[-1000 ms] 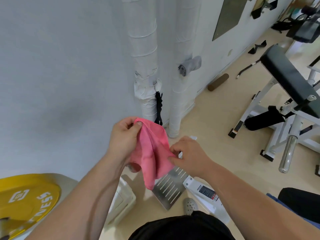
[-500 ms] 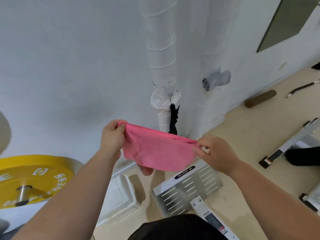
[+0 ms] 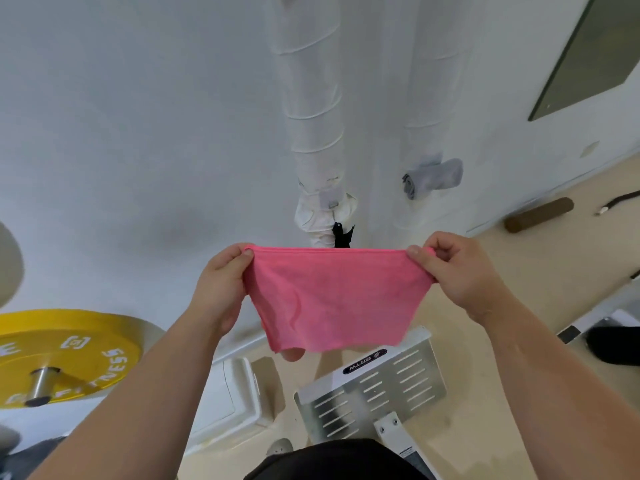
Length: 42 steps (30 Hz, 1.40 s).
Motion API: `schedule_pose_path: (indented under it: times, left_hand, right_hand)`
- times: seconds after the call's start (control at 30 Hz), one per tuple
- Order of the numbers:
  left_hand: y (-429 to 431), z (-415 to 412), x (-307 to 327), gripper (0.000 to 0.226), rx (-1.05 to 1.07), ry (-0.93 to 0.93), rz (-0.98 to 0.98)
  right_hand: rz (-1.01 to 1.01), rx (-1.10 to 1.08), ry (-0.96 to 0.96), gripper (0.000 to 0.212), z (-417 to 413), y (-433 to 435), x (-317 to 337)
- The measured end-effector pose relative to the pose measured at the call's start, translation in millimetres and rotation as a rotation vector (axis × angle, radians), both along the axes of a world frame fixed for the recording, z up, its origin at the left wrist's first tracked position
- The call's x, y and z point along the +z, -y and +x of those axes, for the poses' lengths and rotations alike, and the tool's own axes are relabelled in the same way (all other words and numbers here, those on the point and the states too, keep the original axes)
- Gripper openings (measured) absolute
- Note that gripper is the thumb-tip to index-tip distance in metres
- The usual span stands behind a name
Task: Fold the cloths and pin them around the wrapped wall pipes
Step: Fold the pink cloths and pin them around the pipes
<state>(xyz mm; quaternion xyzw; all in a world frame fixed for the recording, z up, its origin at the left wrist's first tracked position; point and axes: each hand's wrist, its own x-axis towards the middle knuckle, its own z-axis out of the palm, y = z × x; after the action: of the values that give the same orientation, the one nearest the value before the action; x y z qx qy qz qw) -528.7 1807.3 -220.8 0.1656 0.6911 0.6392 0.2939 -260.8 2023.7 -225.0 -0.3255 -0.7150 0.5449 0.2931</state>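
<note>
A pink cloth (image 3: 336, 299) hangs stretched flat between my hands, in front of the wall. My left hand (image 3: 218, 289) pinches its top left corner and my right hand (image 3: 460, 275) pinches its top right corner. Behind it stand two white wrapped pipes: the left pipe (image 3: 310, 109) carries a white cloth (image 3: 320, 216) pinned around it with a black strip (image 3: 342, 235) hanging below. The right pipe (image 3: 429, 98) carries a rolled grey cloth (image 3: 433, 178) that sticks out to the right.
A yellow weight plate (image 3: 65, 355) on a bar sits low at the left. A slotted metal footplate (image 3: 374, 393) and a white box (image 3: 225, 400) lie on the floor below the cloth. A brown roller (image 3: 538, 214) lies by the wall at the right.
My hands have moved apart and up, pulling the bunched pink cloth out wide and taut along its top edge. The view has tilted up toward the pipes.
</note>
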Motion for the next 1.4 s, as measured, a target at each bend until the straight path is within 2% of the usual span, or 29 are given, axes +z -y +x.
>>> schedule_pose_path:
  times: [0.07,0.13,0.3,0.37,0.53,0.67,0.8,0.93,1.03,1.1,1.2,1.33,1.4]
  left_hand:
    - [-3,-1,1,0.025,0.014,-0.019,-0.014]
    - [-7,-2,2,0.025,0.024,-0.038,-0.037]
    - [-17,3,0,0.024,-0.008,-0.09,-0.124]
    - [-22,7,-6,0.023,0.007,-0.08,-0.173]
    - [-39,26,-13,0.012,0.028,-0.021,-0.255]
    - [-48,47,-5,0.01,-0.031,-0.015,-0.223]
    - [-51,77,8,0.025,-0.131,-0.016,-0.195]
    - [-52,101,23,0.02,-0.226,-0.08,-0.136]
    - [-51,109,27,0.019,-0.243,-0.157,-0.119]
    - [-50,111,29,0.021,-0.218,-0.171,-0.097]
    - [-50,110,32,0.02,-0.188,-0.168,-0.07]
    - [-47,113,33,0.021,-0.253,-0.121,-0.07]
    - [-44,112,33,0.023,-0.283,-0.121,-0.075]
  right_hand:
    - [0.088,-0.011,0.03,0.041,2,3,2]
    - [0.087,-0.064,-0.004,0.039,2,5,1]
    - [-0.108,-0.267,-0.106,0.021,-1,1,-2]
    - [-0.168,-0.317,-0.029,0.022,-1,2,-5]
    - [-0.081,-0.433,0.092,0.014,-12,16,-14]
    - [-0.036,-0.367,0.067,0.002,-27,40,-7]
    - [-0.18,-0.217,-0.029,0.004,-40,68,6]
    - [-0.173,-0.096,-0.055,0.025,-44,83,14]
    - [-0.324,-0.08,-0.134,0.029,-44,85,19]
    - [-0.406,-0.038,-0.184,0.039,-42,84,21]
    - [-0.286,0.049,-0.151,0.04,-38,84,18]
    - [-0.042,-0.04,-0.057,0.024,-37,81,14]
    - [0.087,-0.078,-0.035,0.023,-37,79,15]
